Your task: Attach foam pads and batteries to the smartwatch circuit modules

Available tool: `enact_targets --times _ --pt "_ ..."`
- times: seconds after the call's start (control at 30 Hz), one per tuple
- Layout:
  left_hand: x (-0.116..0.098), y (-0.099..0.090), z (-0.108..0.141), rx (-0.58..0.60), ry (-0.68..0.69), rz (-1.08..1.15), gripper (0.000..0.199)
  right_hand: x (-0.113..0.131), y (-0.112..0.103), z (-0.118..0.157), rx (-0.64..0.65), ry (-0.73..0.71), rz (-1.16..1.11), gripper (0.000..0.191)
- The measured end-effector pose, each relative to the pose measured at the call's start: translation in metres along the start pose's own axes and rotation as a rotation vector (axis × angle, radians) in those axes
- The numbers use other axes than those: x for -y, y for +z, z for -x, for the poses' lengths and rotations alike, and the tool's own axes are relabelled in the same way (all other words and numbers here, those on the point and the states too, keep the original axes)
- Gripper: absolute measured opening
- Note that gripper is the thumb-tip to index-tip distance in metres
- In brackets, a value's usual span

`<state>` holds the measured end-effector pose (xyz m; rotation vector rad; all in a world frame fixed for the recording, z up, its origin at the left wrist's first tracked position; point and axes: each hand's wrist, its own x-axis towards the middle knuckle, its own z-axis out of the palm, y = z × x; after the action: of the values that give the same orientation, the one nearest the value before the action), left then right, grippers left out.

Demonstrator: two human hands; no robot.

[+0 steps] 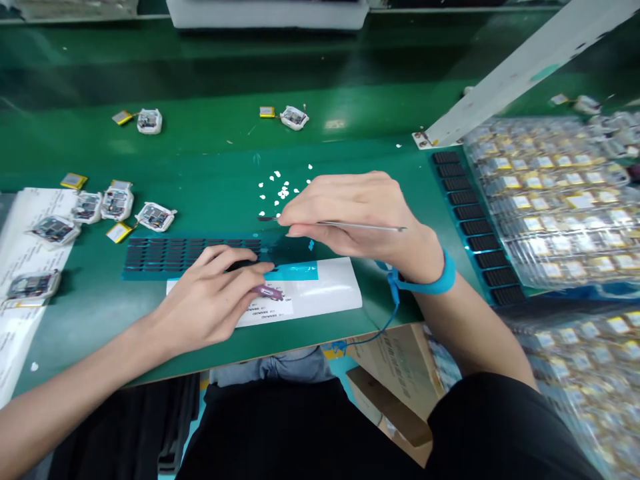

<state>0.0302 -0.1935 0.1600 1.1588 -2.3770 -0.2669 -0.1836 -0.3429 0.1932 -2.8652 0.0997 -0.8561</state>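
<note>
My right hand [350, 210] is closed around thin metal tweezers [370, 227], whose dark tip points left over the green mat. A blue band [433, 277] with a cord circles that wrist. My left hand [215, 293] is closed on a small purple piece [270, 292], above a white printed sheet [330, 287]. Beneath its fingers lie a blue film strip [297, 271] and a black part, partly covered. Behind that hand is a blue sheet with rows of dark strips [170, 257]. Small white dots [283, 193] are scattered beyond the tweezers' tip.
Several white device housings with circuit boards [117, 202] and yellow batteries lie at the left and back. At the right are a strip of black pads [475, 227], clear trays of parts [545, 200] and a white post [515, 67].
</note>
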Motion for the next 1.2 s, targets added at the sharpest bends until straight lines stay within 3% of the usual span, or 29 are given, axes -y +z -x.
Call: enact_targets --times 0.07,0.1,0.2,0.23,0.3,0.4,0.53,0.7,0.93,1.2 --pt "-0.003 -0.007 -0.001 -0.122 0.041 0.092 0.024 0.002 0.0 -0.001 -0.099 0.006 -0.054 0.022" --pt "-0.004 -0.012 -0.001 -0.24 -0.019 0.175 0.027 0.004 0.001 -0.001 -0.133 -0.001 -0.07 0.019" --pt "0.002 -0.029 -0.007 -0.705 -0.486 0.5 0.025 0.01 0.008 -0.002 -0.207 -0.023 -0.057 0.015" --pt "0.007 -0.034 -0.009 -0.774 -0.648 0.648 0.02 0.012 0.011 -0.002 -0.227 -0.037 -0.036 0.015" --pt "0.019 -0.04 -0.012 -0.759 -0.9 0.967 0.014 0.016 0.019 -0.001 -0.259 -0.058 0.012 0.015" --pt "0.029 -0.04 -0.014 -0.656 -1.046 1.202 0.014 0.022 0.029 0.001 -0.305 -0.04 -0.001 0.014" --pt "0.019 -0.029 -0.016 -0.697 -1.024 1.089 0.005 0.03 0.036 0.003 -0.325 -0.078 -0.055 0.016" --pt "0.001 -0.024 -0.017 -0.815 -1.058 1.111 0.006 0.038 0.032 0.003 -0.227 -0.144 0.051 0.024" --pt "-0.005 -0.02 -0.012 -0.718 -1.058 1.175 0.013 0.042 0.036 0.001 -0.234 -0.244 0.109 0.026" --pt "-0.01 -0.014 -0.013 -0.684 -1.07 1.19 0.016 0.043 0.046 -0.002 -0.282 -0.278 0.187 0.021"
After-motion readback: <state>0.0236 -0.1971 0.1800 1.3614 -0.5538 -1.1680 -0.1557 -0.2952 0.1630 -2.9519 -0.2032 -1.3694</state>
